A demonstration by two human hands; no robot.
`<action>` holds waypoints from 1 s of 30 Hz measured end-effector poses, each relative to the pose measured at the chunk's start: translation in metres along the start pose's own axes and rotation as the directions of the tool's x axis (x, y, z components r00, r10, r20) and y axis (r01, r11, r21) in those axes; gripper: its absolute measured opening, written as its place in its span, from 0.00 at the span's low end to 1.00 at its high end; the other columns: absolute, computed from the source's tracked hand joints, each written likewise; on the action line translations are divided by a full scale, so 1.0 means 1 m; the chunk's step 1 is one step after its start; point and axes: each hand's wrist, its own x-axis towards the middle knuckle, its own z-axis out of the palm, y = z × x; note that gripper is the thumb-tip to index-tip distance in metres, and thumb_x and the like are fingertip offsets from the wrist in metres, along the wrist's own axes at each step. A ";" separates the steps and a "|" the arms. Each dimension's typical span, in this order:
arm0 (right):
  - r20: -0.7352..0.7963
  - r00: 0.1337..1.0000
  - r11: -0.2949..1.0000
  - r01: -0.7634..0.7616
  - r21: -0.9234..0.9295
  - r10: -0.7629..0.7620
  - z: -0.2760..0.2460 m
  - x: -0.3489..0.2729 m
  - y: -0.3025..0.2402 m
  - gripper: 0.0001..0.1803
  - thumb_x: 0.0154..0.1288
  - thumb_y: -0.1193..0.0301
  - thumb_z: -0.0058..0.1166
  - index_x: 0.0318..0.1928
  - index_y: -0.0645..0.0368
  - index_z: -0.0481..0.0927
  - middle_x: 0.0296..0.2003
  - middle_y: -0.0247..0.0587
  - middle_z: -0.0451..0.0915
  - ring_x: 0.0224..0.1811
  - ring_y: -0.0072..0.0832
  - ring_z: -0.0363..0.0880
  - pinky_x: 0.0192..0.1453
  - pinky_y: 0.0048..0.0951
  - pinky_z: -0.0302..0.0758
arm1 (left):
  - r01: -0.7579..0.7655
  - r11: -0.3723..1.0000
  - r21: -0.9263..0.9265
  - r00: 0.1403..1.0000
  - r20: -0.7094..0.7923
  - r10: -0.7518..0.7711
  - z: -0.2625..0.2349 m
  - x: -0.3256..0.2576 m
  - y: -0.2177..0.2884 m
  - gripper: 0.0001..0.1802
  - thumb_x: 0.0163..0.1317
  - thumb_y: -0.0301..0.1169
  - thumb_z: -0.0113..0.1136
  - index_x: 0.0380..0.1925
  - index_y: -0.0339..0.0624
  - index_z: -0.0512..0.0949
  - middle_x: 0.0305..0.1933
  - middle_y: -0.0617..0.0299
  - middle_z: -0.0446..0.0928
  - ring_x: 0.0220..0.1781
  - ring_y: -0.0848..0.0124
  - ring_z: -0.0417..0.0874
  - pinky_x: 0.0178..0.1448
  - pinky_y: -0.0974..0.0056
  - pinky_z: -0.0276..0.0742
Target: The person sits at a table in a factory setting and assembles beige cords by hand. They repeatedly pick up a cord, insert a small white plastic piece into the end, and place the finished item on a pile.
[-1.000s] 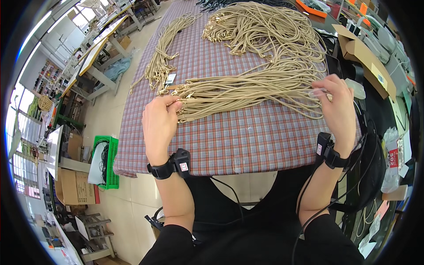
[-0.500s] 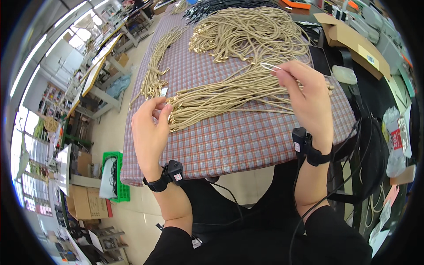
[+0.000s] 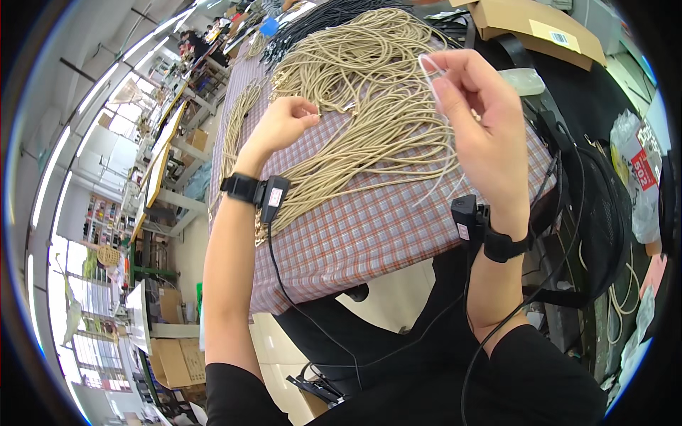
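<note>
My right hand (image 3: 484, 117) is raised over the right side of the table, thumb and fingers pinching a thin white strip (image 3: 428, 69). The strip bends into a loop at the fingertips, and pale ends hang down below the hand. My left hand (image 3: 284, 126) hovers at the near left edge of a large pile of beige cords (image 3: 383, 50), close to their gold-coloured metal ends. Its fingers are curled together; whatever lies between them is hidden. In front, a bundle of beige cords (image 3: 341, 160) stretches across the table, its left end partly behind my left wrist.
A checked cloth covers the table (image 3: 369, 234). A smaller beige cord bunch (image 3: 241, 117) lies at the left, dark cords (image 3: 327, 25) at the back. An open cardboard box (image 3: 533, 28) and a clear plastic bag (image 3: 632, 177) stand right. Cables run from both wrist bands.
My left hand has left the near bundle's metal ends and moved up and right to the large pile. My right hand has risen slightly with the white strip. The whole view has shifted.
</note>
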 end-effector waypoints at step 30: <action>0.081 0.989 0.984 -0.111 -0.136 0.123 -0.058 0.004 0.002 0.10 0.69 0.83 0.59 0.46 0.66 0.89 0.31 0.37 0.86 0.33 0.19 0.82 0.38 0.24 0.75 | -0.432 0.627 -0.649 0.857 -0.512 0.060 -0.020 -0.075 0.047 0.16 0.76 0.27 0.63 0.56 0.25 0.80 0.36 0.63 0.81 0.36 0.77 0.78 0.46 0.70 0.72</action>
